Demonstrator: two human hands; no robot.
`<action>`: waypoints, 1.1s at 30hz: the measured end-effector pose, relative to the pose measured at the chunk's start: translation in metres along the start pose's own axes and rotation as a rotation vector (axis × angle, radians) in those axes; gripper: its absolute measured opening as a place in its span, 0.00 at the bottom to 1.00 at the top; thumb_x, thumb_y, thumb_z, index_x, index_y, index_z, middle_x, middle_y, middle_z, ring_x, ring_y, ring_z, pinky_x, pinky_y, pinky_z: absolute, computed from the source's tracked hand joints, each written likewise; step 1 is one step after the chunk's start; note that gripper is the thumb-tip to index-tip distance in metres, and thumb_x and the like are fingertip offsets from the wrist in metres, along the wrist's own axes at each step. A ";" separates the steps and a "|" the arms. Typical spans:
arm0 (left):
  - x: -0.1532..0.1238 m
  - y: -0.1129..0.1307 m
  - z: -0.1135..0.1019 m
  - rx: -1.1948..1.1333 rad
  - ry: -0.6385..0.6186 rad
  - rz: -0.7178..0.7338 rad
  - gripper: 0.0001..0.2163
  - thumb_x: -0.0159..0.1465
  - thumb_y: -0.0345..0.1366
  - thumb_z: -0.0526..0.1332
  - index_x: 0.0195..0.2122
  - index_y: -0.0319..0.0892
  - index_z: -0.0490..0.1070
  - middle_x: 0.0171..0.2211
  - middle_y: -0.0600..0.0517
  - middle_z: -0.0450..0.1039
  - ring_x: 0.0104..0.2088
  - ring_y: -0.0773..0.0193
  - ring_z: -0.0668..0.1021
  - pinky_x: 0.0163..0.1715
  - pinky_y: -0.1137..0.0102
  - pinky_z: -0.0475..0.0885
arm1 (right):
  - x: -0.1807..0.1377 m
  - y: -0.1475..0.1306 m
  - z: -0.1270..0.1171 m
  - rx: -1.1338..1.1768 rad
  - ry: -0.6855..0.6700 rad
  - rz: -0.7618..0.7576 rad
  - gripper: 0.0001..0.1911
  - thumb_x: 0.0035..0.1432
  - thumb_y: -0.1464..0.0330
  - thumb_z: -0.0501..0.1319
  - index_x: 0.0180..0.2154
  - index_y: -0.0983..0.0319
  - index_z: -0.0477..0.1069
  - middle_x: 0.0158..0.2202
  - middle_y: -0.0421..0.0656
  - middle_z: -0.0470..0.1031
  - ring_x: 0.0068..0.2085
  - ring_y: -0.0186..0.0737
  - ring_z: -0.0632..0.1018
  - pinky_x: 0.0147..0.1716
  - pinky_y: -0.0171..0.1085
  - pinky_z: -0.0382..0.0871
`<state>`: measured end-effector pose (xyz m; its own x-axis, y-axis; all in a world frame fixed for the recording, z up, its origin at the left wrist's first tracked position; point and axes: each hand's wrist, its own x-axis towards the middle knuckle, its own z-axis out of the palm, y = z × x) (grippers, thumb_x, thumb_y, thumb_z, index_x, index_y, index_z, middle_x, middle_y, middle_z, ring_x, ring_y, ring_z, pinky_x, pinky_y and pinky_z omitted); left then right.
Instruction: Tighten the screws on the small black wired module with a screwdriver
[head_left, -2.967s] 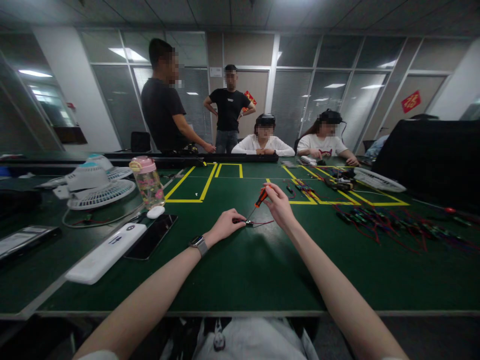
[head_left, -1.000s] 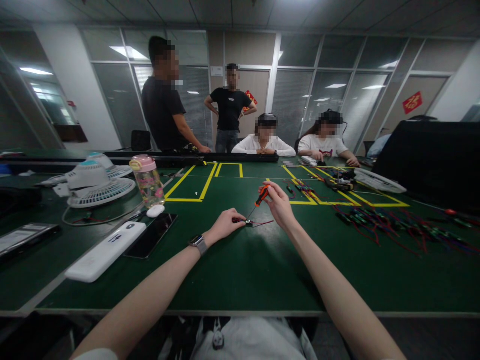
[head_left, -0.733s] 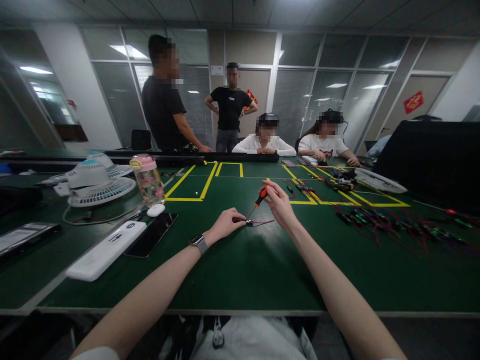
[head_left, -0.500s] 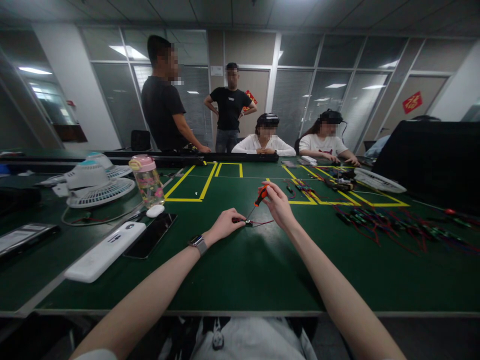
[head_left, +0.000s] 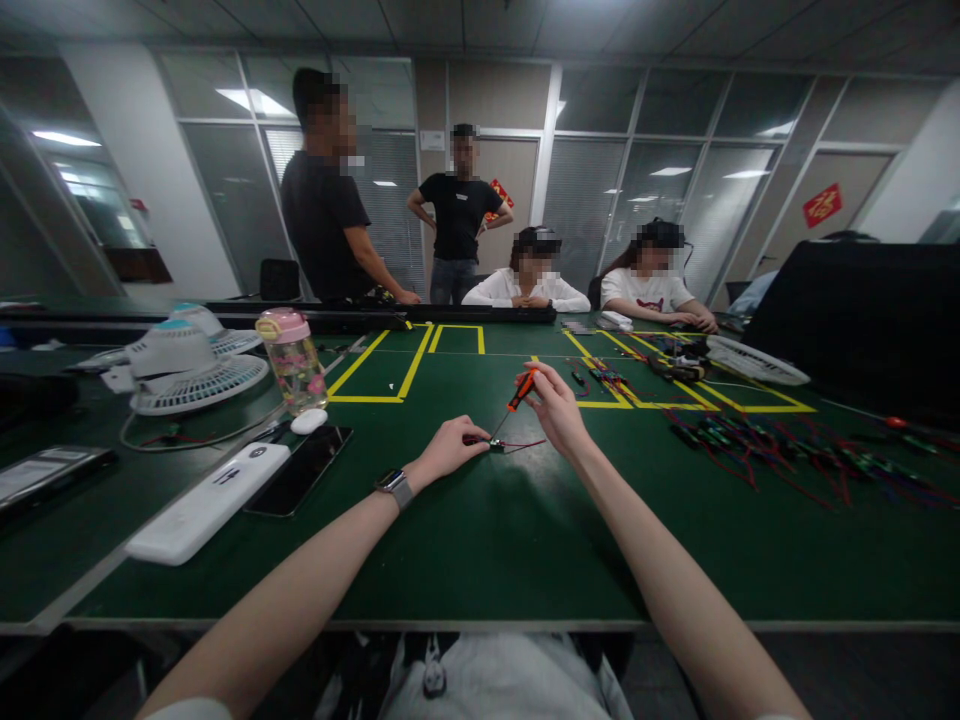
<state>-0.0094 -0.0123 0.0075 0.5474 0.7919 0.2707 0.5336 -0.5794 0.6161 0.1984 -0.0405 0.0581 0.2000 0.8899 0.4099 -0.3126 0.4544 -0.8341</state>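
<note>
My right hand (head_left: 556,410) pinches the orange-and-black handle of a small screwdriver (head_left: 517,395), which slants down to the left. Its tip meets a tiny wired part (head_left: 496,442) lying on the green table (head_left: 480,540), with thin red wires trailing right. My left hand (head_left: 448,450), with a watch (head_left: 395,486) on the wrist, has its fingers closed on that part and presses it against the mat.
At left lie a white power bank (head_left: 208,503), a dark phone (head_left: 298,470), a white mouse (head_left: 308,421), a pink-lidded bottle (head_left: 292,361) and small fans (head_left: 187,360). A heap of wired parts (head_left: 780,450) sprawls at right. Four people are at the far side.
Almost nothing: both hands stay on the part and the screwdriver, and the right fingers shift slightly on the handle. The view has drifted a little.
</note>
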 end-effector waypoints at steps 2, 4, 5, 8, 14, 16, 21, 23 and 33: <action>0.000 0.001 0.001 0.009 0.005 0.010 0.12 0.66 0.41 0.66 0.45 0.42 0.84 0.41 0.47 0.75 0.41 0.57 0.78 0.46 0.65 0.72 | -0.001 -0.001 0.001 -0.012 0.004 -0.004 0.23 0.44 0.49 0.75 0.38 0.54 0.79 0.33 0.40 0.78 0.39 0.42 0.77 0.40 0.40 0.71; 0.000 0.001 0.001 0.008 0.013 0.019 0.12 0.66 0.41 0.66 0.45 0.42 0.84 0.40 0.47 0.76 0.41 0.58 0.79 0.46 0.65 0.72 | -0.001 -0.001 0.001 -0.022 -0.003 -0.007 0.22 0.43 0.50 0.76 0.37 0.54 0.79 0.31 0.38 0.76 0.37 0.40 0.76 0.39 0.39 0.71; 0.000 0.001 0.001 0.008 0.016 0.021 0.12 0.66 0.42 0.66 0.44 0.42 0.84 0.40 0.47 0.76 0.41 0.57 0.79 0.46 0.65 0.72 | -0.001 -0.002 0.001 -0.023 -0.012 -0.008 0.22 0.44 0.50 0.75 0.38 0.54 0.79 0.31 0.38 0.76 0.36 0.39 0.76 0.39 0.39 0.71; 0.000 0.001 0.001 0.005 0.018 0.022 0.13 0.66 0.44 0.66 0.44 0.42 0.84 0.40 0.47 0.76 0.41 0.57 0.79 0.45 0.65 0.72 | -0.001 -0.002 0.001 -0.008 -0.045 -0.017 0.23 0.47 0.50 0.74 0.42 0.54 0.78 0.33 0.40 0.78 0.39 0.41 0.78 0.43 0.42 0.72; 0.000 0.001 0.001 0.000 0.014 0.015 0.13 0.66 0.45 0.65 0.44 0.43 0.84 0.41 0.47 0.76 0.40 0.58 0.78 0.45 0.65 0.73 | -0.001 -0.001 0.003 0.011 -0.050 -0.012 0.23 0.48 0.49 0.73 0.40 0.54 0.76 0.37 0.42 0.81 0.43 0.44 0.80 0.44 0.44 0.73; 0.000 0.001 0.000 -0.001 0.010 0.011 0.13 0.66 0.44 0.65 0.45 0.43 0.84 0.41 0.47 0.76 0.40 0.58 0.78 0.45 0.65 0.73 | -0.001 -0.001 0.003 0.006 -0.022 -0.008 0.22 0.47 0.49 0.73 0.39 0.54 0.76 0.36 0.41 0.80 0.41 0.43 0.79 0.41 0.41 0.72; 0.000 0.001 0.000 -0.012 0.007 0.014 0.15 0.67 0.47 0.65 0.45 0.43 0.84 0.41 0.47 0.75 0.40 0.57 0.78 0.45 0.64 0.73 | -0.002 -0.002 0.001 -0.037 -0.033 -0.011 0.21 0.46 0.51 0.75 0.38 0.54 0.77 0.30 0.38 0.76 0.35 0.39 0.77 0.38 0.39 0.71; 0.000 0.000 0.000 -0.012 0.009 0.017 0.14 0.67 0.46 0.65 0.45 0.43 0.84 0.41 0.47 0.75 0.40 0.57 0.77 0.45 0.64 0.73 | -0.001 -0.003 0.001 -0.018 -0.049 0.000 0.22 0.46 0.50 0.74 0.40 0.54 0.78 0.32 0.39 0.78 0.37 0.41 0.78 0.41 0.41 0.72; 0.001 -0.001 0.002 0.006 0.014 0.020 0.13 0.66 0.45 0.65 0.45 0.44 0.84 0.40 0.47 0.76 0.39 0.59 0.78 0.45 0.65 0.73 | -0.001 -0.002 0.003 -0.017 0.020 -0.007 0.23 0.43 0.49 0.75 0.37 0.55 0.78 0.32 0.39 0.78 0.37 0.41 0.77 0.38 0.39 0.70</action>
<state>-0.0081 -0.0113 0.0060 0.5488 0.7828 0.2933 0.5264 -0.5961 0.6062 0.1958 -0.0428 0.0606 0.2202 0.8859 0.4083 -0.2958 0.4595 -0.8375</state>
